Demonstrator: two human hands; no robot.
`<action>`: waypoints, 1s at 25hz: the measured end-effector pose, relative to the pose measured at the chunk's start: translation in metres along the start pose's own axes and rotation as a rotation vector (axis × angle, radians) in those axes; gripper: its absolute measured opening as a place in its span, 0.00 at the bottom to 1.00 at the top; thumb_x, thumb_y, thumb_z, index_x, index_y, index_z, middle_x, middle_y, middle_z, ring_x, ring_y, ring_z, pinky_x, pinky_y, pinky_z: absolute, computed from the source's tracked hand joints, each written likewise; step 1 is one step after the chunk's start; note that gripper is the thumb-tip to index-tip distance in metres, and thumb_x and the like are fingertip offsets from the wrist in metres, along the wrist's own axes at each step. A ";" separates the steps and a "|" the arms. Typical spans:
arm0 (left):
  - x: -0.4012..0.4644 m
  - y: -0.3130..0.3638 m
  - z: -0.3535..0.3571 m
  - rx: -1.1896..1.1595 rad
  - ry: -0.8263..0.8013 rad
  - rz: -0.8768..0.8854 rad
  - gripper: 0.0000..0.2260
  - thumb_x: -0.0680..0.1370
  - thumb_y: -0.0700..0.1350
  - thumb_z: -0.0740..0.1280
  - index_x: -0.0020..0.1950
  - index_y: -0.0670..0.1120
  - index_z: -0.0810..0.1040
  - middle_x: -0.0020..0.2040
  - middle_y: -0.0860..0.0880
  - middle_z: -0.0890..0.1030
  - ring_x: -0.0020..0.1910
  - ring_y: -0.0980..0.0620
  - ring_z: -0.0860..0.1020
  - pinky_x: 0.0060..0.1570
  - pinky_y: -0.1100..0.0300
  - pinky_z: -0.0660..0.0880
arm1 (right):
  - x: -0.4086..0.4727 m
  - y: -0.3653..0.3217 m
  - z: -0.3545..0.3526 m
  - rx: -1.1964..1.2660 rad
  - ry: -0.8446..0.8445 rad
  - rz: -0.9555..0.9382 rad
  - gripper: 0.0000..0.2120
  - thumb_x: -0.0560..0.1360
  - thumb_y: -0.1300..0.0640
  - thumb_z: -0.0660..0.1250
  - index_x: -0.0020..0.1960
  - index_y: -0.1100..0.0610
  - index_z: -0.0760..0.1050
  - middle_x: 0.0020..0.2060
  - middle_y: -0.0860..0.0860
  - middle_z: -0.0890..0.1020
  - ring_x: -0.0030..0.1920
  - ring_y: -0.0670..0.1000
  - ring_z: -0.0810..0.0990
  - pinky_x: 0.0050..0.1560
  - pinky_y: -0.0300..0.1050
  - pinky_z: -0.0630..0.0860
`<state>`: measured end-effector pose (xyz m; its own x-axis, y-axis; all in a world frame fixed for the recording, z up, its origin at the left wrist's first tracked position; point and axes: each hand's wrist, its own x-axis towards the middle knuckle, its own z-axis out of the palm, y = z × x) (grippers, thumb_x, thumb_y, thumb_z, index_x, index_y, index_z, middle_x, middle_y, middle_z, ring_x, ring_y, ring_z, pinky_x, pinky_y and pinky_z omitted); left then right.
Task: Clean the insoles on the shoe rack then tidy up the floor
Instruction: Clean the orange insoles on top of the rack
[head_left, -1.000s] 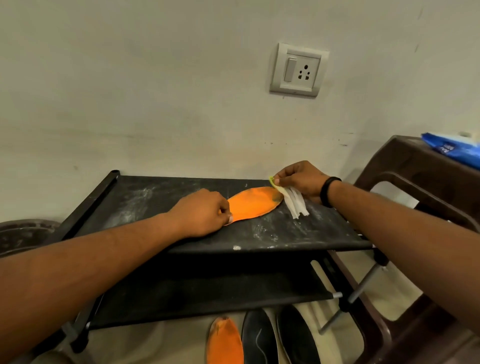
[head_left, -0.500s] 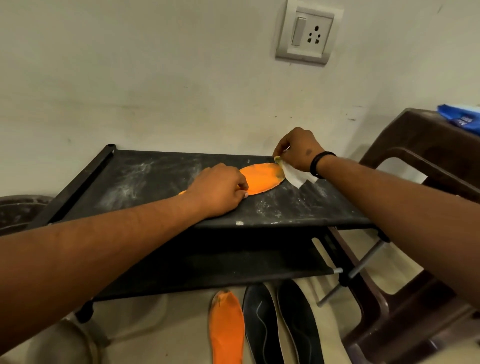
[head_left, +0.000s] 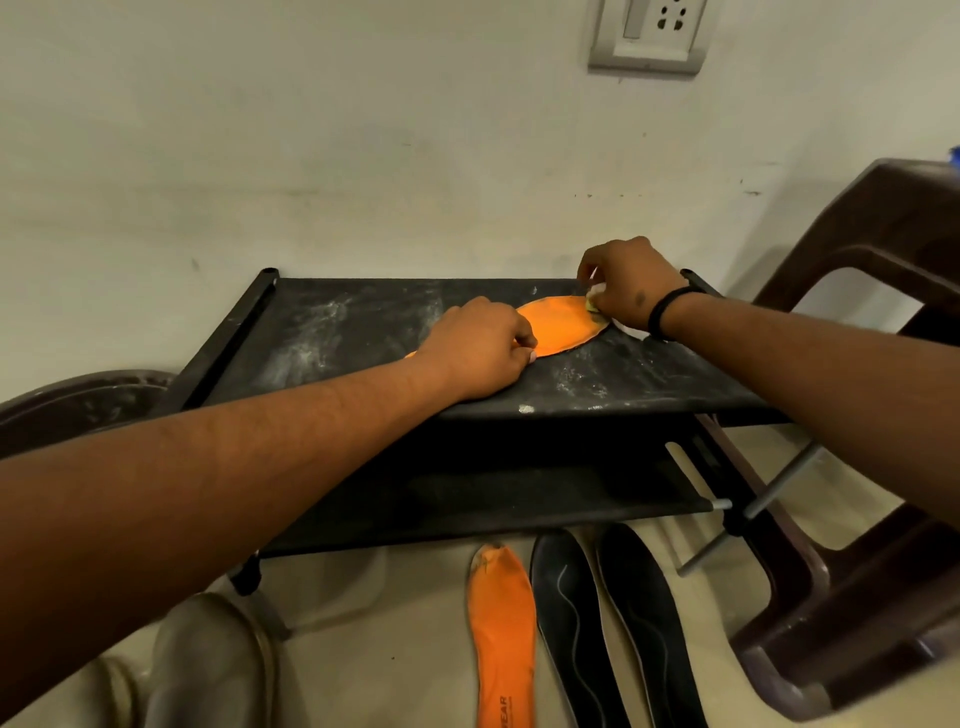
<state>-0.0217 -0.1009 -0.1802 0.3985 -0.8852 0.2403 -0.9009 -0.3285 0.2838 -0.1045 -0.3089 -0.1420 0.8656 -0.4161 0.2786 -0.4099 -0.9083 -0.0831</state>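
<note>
- One orange insole (head_left: 558, 330) lies on the shoe rack's (head_left: 363, 332) dusty top shelf.
- The left hand (head_left: 478, 353), fingers curled, pins its near end.
- The right hand (head_left: 628, 291) pinches a white wipe (head_left: 631, 328), seemingly against its far tip.
- Below the rack: three insoles, one orange (head_left: 501, 629), two black (head_left: 618, 623).

Home corner: shoe rack (head_left: 363, 332), wall socket (head_left: 649, 31), plastic chair (head_left: 857, 597).

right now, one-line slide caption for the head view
Left hand pins an orange insole on the shoe rack while the right hand wipes it with a white cloth.
</note>
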 end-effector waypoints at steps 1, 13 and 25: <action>0.001 -0.001 0.000 0.001 0.001 0.001 0.12 0.80 0.52 0.67 0.60 0.52 0.84 0.62 0.51 0.82 0.64 0.48 0.76 0.63 0.45 0.73 | 0.001 0.000 0.001 0.000 0.009 0.018 0.08 0.73 0.63 0.70 0.50 0.57 0.82 0.51 0.57 0.83 0.51 0.57 0.80 0.51 0.49 0.78; 0.003 -0.003 0.003 -0.002 -0.004 0.010 0.11 0.80 0.51 0.67 0.60 0.51 0.84 0.62 0.52 0.82 0.64 0.48 0.75 0.64 0.45 0.72 | -0.002 -0.011 0.009 0.014 -0.010 0.119 0.10 0.75 0.64 0.67 0.54 0.60 0.83 0.53 0.58 0.83 0.53 0.58 0.80 0.55 0.49 0.78; 0.006 -0.009 0.008 0.010 0.005 0.006 0.11 0.79 0.52 0.67 0.57 0.54 0.85 0.56 0.51 0.85 0.57 0.46 0.77 0.58 0.45 0.75 | 0.003 -0.059 0.024 0.124 -0.110 -0.024 0.08 0.76 0.59 0.68 0.51 0.59 0.84 0.50 0.56 0.84 0.51 0.56 0.82 0.53 0.46 0.78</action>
<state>-0.0130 -0.1058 -0.1889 0.3936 -0.8856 0.2466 -0.9050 -0.3262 0.2729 -0.0707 -0.2572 -0.1592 0.9039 -0.3898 0.1760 -0.3557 -0.9137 -0.1965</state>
